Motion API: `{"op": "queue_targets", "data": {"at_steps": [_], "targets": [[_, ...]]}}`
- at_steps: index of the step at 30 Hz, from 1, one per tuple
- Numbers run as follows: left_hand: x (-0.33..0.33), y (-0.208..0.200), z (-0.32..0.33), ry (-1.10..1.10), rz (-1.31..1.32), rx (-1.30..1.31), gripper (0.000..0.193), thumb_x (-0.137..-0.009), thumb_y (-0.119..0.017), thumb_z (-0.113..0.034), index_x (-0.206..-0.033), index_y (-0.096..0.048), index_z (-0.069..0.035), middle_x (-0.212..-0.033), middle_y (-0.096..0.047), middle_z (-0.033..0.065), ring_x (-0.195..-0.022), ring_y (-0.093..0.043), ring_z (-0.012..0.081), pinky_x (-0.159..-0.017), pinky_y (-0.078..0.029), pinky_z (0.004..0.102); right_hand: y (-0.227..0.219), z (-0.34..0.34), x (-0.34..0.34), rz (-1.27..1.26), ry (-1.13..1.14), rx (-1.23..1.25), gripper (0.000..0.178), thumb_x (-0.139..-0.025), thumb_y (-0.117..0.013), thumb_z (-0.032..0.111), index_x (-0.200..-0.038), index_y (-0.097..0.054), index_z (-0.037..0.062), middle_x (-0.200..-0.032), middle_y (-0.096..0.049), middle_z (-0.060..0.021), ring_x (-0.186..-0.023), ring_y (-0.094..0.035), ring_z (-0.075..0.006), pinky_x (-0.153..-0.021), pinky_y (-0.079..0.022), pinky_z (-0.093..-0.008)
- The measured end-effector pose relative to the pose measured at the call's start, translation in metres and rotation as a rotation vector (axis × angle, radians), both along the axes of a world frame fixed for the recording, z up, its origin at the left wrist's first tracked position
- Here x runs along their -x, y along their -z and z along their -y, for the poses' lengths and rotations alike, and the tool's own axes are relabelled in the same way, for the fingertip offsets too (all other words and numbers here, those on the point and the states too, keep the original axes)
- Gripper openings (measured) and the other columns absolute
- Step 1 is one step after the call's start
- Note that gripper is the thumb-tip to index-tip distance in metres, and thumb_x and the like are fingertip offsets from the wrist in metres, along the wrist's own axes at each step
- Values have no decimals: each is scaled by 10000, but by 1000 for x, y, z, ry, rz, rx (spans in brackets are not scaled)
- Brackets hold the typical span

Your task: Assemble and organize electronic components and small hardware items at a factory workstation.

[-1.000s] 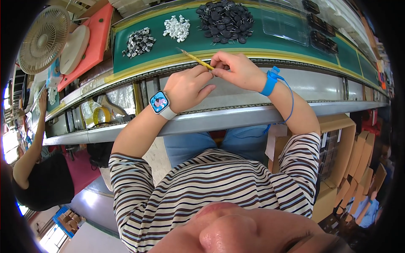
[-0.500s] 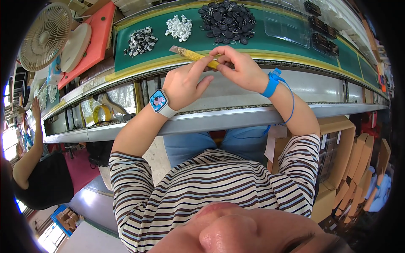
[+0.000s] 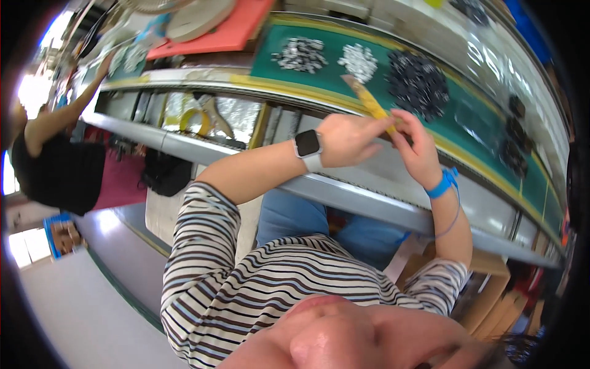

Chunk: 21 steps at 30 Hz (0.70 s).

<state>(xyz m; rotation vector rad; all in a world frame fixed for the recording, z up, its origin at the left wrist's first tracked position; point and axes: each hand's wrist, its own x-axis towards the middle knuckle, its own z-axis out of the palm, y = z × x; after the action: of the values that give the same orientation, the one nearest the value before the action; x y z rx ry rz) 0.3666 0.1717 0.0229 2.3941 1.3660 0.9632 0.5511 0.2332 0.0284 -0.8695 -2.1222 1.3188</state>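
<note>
A yellow-handled knife (image 3: 370, 102) with a flat, slanted grey blade is held out over the near edge of the green work mat (image 3: 344, 31). My right hand (image 3: 420, 151) pinches the rear end of its handle between thumb and fingers. From the other side, my left hand (image 3: 349, 142) meets the same end, its index finger against the handle and its thumb apart. Motion blurs the fingertips. Beyond the blade lie a pile of white parts (image 3: 357, 61), a pile of small silvery-black parts (image 3: 300, 55) and a heap of black disc-shaped parts with wire legs (image 3: 417, 84).
Clear plastic trays (image 3: 476, 117) and black blocks (image 3: 515, 132) stand at the right of the mat. A metal rail (image 3: 369, 200) runs before me. A yellow tape roll (image 3: 195, 121) lies below the bench top. Another person (image 3: 58, 157) works at far left. Cardboard boxes (image 3: 485, 295) stand at lower right.
The whole view has turned, so the bench now slopes down to the right and sits further right. Both hands stay on the knife. The watch screen has gone dark.
</note>
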Motion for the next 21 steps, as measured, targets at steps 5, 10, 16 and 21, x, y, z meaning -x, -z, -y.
{"op": "queue_targets", "data": {"at_steps": [5,10,16,21], "targets": [[4,-2,6,-29,28,46,492,-687,-638,-171,-1137,-460,-86,-885,-585,83,-708,-600,248,-556,-491,329,7,3,5,-45,3,27,332,-823,-485,14,-1150,-433,33,-812,-597,-77,-668,-529,-104,-606,-431,-231],[4,-2,6,-6,46,12,456,-690,-631,-191,-1105,-461,-113,-918,-567,68,-709,-598,238,-545,-494,326,4,2,5,-52,21,109,323,-846,-470,31,-1165,-416,18,-861,-596,-75,-729,-544,-114,-646,-452,-239],[4,-2,4,7,57,-2,440,-696,-621,-186,-1101,-463,-123,-924,-561,67,-711,-595,243,-547,-493,336,6,-1,4,-51,4,150,349,-864,-458,36,-1204,-378,24,-875,-544,-36,-728,-490,-75,-667,-436,-211],[5,-1,4,25,73,-16,460,-702,-627,-191,-1125,-461,-123,-912,-566,81,-700,-595,251,-545,-493,338,6,-1,4,-33,4,140,347,-866,-462,42,-1202,-380,20,-881,-546,-33,-727,-492,-72,-662,-436,-206]]}}
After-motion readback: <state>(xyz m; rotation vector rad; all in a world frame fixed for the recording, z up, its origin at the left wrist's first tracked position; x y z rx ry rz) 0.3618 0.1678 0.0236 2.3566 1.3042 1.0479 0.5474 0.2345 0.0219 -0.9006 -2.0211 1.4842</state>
